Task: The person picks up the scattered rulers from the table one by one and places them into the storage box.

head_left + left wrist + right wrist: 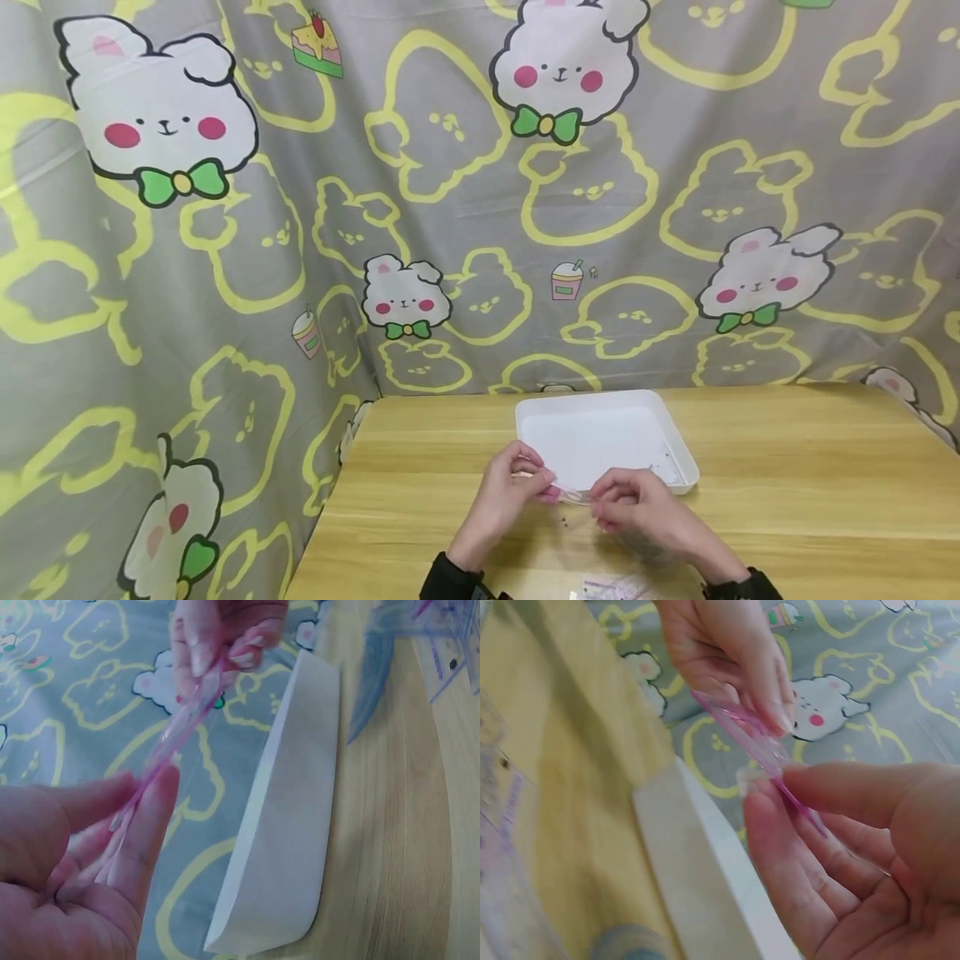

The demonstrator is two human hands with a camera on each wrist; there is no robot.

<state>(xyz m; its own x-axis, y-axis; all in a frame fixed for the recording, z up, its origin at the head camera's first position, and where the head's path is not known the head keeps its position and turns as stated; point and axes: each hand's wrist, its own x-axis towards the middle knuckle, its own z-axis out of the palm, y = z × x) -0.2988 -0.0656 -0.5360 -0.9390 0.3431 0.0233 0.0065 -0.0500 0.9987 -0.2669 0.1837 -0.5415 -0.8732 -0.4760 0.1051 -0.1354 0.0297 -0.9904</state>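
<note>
A clear plastic piece with a pink edge, which looks like a small bag, is stretched between both hands above the near edge of the white tray. My left hand pinches one end between thumb and fingers. The other end is pinched by my right hand. In the right wrist view the pink-edged bag lies tilted, nearly edge-on. Whether anything is inside it, I cannot tell.
Small bits lie in the tray's right corner. Clear plastic packets with purple print lie on the wooden table at the near edge. A patterned curtain hangs behind and to the left.
</note>
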